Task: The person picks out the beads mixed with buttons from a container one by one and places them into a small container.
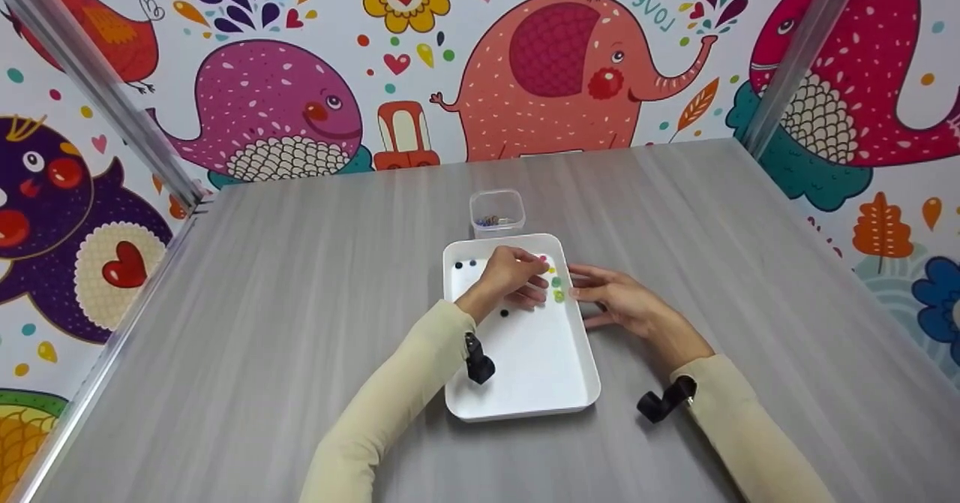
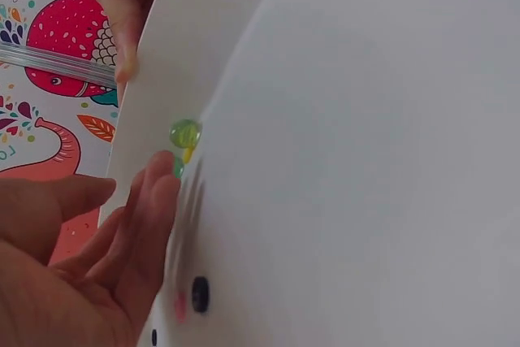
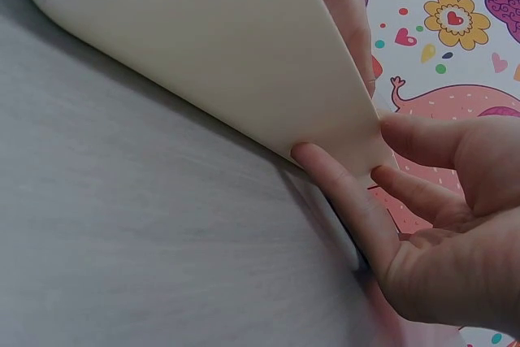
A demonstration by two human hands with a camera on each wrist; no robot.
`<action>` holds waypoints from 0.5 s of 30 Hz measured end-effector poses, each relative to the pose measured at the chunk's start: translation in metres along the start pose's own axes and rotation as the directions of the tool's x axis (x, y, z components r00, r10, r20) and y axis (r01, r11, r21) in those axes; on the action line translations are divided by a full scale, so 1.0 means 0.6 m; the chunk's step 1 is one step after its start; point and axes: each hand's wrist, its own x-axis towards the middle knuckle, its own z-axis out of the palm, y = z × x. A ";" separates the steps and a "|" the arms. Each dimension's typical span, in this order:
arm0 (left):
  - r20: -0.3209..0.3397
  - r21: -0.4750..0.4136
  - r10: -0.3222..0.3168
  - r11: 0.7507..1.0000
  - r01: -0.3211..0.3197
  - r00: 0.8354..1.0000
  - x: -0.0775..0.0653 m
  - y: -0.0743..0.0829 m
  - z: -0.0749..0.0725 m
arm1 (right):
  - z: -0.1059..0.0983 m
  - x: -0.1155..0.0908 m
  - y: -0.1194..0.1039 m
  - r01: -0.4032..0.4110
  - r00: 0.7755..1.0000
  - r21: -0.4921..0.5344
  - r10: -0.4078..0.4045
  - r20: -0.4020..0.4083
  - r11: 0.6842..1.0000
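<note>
A white rectangular tray [image 1: 536, 368] lies on the table. Over its upper part reaches my left hand [image 1: 514, 274], fingers extended and close to the right inner wall. Beside those fingertips are two green see-through marbles [image 1: 556, 289], a small yellow piece [image 1: 552, 270] and a pink one [image 1: 543, 258]. In the left wrist view, a green marble [image 2: 185, 133] sits just beyond the fingertips. Small dark round pieces [image 1: 458, 265] lie at the tray's far left; another dark piece [image 1: 504, 313] is below the left hand. My right hand [image 1: 626, 304] touches the tray's outer right wall with straightened fingers.
A clear plastic box [image 1: 496, 210] with small colourful pieces inside stands right behind the tray. The grey table [image 1: 300, 300] stretches out on both sides. Printed cartoon walls with metal posts [image 1: 802, 60] bound it at the back and sides.
</note>
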 end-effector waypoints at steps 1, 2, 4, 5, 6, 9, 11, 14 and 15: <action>0.002 0.005 0.001 1.000 -0.001 1.000 0.000 0.000 0.000 | 0.000 0.000 0.000 0.000 1.000 -0.001 0.000 0.000 1.000; 0.002 0.010 0.002 1.000 -0.002 1.000 -0.001 0.000 0.001 | -0.001 0.000 -0.001 0.000 1.000 0.000 0.000 0.001 1.000; 0.006 0.019 0.007 1.000 -0.007 1.000 -0.002 -0.001 0.002 | -0.001 0.000 -0.001 0.001 1.000 0.003 -0.001 0.001 1.000; 0.007 0.023 0.010 1.000 -0.010 1.000 -0.002 -0.001 0.003 | -0.001 0.000 -0.001 -0.001 1.000 0.004 0.001 0.000 1.000; 0.007 0.026 0.012 1.000 -0.012 1.000 -0.003 -0.001 0.003 | -0.001 0.000 -0.001 -0.001 1.000 0.003 0.001 0.001 1.000; 0.006 0.031 0.012 0.999 -0.012 1.000 -0.003 -0.001 0.004 | 0.000 0.000 -0.001 -0.002 1.000 0.003 0.002 0.002 1.000; 0.006 0.030 0.009 0.999 -0.009 1.000 -0.004 0.000 0.004 | 0.000 0.000 -0.001 -0.004 1.000 0.002 0.004 -0.001 1.000; 0.004 0.033 0.000 0.999 0.000 1.000 -0.002 -0.001 0.005 | 0.001 0.001 0.000 0.002 1.000 0.002 -0.002 -0.002 1.000; 0.004 0.037 -0.004 0.999 0.004 1.000 -0.002 -0.001 0.006 | 0.001 0.001 0.000 0.001 1.000 0.002 -0.001 -0.003 1.000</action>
